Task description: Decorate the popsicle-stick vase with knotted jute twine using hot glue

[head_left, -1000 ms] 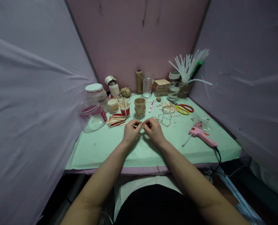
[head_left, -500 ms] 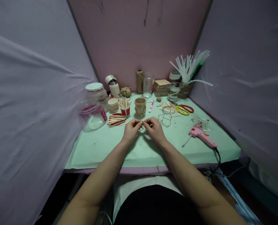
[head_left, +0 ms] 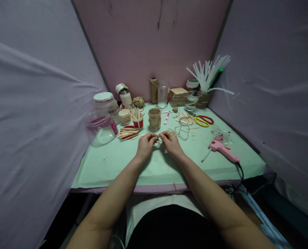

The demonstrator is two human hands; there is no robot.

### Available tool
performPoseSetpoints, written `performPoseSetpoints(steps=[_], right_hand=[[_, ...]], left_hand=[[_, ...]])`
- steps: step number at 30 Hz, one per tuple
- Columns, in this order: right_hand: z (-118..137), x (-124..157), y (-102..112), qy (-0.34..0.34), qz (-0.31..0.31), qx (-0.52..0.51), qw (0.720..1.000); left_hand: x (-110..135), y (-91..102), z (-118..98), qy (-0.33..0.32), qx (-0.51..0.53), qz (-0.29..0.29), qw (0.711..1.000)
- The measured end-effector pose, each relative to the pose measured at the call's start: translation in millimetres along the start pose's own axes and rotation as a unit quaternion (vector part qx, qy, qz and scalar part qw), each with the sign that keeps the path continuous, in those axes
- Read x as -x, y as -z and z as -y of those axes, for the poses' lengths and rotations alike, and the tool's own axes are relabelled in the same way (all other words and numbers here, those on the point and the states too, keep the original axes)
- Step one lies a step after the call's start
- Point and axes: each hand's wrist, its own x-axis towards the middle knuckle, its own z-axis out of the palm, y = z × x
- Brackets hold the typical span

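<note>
- The left hand (head_left: 145,145) and the right hand (head_left: 172,142) met just in front of the wrapped cup (head_left: 154,118). Their fingertips were drawn together, and each pinched the same short bit of twine (head_left: 158,139) between thumb and forefinger, with the other fingers curled in.
- The green table (head_left: 112,166) carried everything, and the wrapped cup stood near its middle.
- A big clear jar (head_left: 102,129) with a pink label lay tilted well to the left of the wrapped cup, at the table's edge.
- A pink glue gun (head_left: 223,148) lay well to the right of the wrapped cup and nearer the person, its cord running off the table.
- A bundle of white sticks (head_left: 208,72) stood in a holder far behind and to the right of the wrapped cup.
- A fan of flat wooden sticks (head_left: 128,132) lay just left of the wrapped cup.
- Scissors (head_left: 204,120) with red and yellow handles lay to the right of the wrapped cup.
- A loose tangle (head_left: 182,128) of the twine lay between the wrapped cup and the scissors, trailing toward the right hand.
- A red cup (head_left: 138,121) holding more sticks stood close beside the wrapped cup, on its left.
- A small pink pen (head_left: 167,118) lay just right of the wrapped cup.
</note>
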Motion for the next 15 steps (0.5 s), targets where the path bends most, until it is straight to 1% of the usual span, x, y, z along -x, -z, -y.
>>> performPoseSetpoints(steps=[5, 9, 11, 15], right_hand=[[-1.0, 0.4, -1.9, -0.052, -0.001, -0.065, 0.997], [-1.1, -0.2, -1.6, -0.066, -0.007, -0.11, 0.992], [-0.9, -1.3, 0.0, -0.065, 0.001, -0.11, 0.992], [0.6, -3.2, 3.5, -0.054, 0.035, -0.069, 0.996]], left_hand=[[1.2, -0.3, -0.1, -0.003, -0.022, 0.008, 1.0], [1.9, 0.0, 2.8, 0.001, -0.03, 0.002, 1.0], [1.7, -0.2, 5.4, 0.01, -0.021, 0.001, 1.0], [0.3, -0.9, 9.0, 0.028, 0.015, 0.006, 0.999]])
